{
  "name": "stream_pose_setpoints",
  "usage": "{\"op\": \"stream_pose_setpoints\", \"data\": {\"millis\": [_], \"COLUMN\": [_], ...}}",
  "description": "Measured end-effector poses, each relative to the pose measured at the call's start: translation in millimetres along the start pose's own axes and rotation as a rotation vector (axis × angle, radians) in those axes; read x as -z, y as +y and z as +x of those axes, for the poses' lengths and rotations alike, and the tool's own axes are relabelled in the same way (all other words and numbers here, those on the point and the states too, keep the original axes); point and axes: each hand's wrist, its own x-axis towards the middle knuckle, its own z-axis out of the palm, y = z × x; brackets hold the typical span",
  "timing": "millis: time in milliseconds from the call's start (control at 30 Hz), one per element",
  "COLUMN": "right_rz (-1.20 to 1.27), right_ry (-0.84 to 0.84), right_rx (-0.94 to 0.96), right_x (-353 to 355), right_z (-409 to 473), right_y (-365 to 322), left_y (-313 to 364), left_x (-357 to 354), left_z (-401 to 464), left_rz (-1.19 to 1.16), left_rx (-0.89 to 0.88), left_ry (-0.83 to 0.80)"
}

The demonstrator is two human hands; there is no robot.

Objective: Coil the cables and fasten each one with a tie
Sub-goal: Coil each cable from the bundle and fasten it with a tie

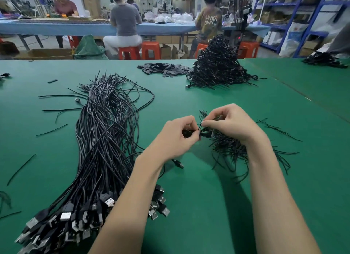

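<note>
Cable [203, 133], a small black coil, sits between both hands above the green tabletop [189, 206]: the left hand [177, 138] pinches the coil with curled fingers [191, 138], and the right hand [233, 124] pinches a thin black tie [200, 125] at the coil's top. Straight cables [102, 132] with USB plugs lie in a long bundle to the left, loose ties [229, 149] are heaped under the right wrist, and a tall pile [217, 64] of coiled cables stands at the far edge.

Both hands [206, 129] pinch a coiled cable [203, 133].
</note>
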Motion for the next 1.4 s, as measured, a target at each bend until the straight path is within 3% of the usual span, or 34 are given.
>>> {"op": "stream_pose_setpoints", "data": {"millis": [167, 333, 500, 667, 767, 967, 1267, 1400], "right_rz": [-0.277, 0.028, 0.149, 0.156, 0.196, 0.179, 0.089, 0.066], "right_ry": [0.186, 0.239, 0.170, 0.078, 0.164, 0.225, 0.285, 0.283], "right_rx": [0.048, 0.228, 0.318, 0.198, 0.153, 0.215, 0.345, 0.381], "right_x": [-19, -34, -40, -35, -38, -42, -43, -38], "right_z": [2, 5, 0, 2, 2, 4, 6, 4], "right_y": [-27, -34, -28, -27, -30, -36, -31, -28], "left_y": [-2, -5, -11, -13, -11, -12, -9, -7], "left_x": [-4, -1, 6, 4, 6, 9, 9, 7], "left_z": [3, 7, 9, 6, 6, 3, 2, 5], "left_rz": [0.052, -0.121, -0.377, -0.049, 0.047, 0.111, -0.002, -0.185], "left_rx": [-0.010, 0.130, 0.248, 0.034, -0.101, -0.143, -0.110, -0.005], "left_ry": [0.158, 0.458, 0.448, 0.546, 0.587, 0.617, 0.647, 0.630]}}
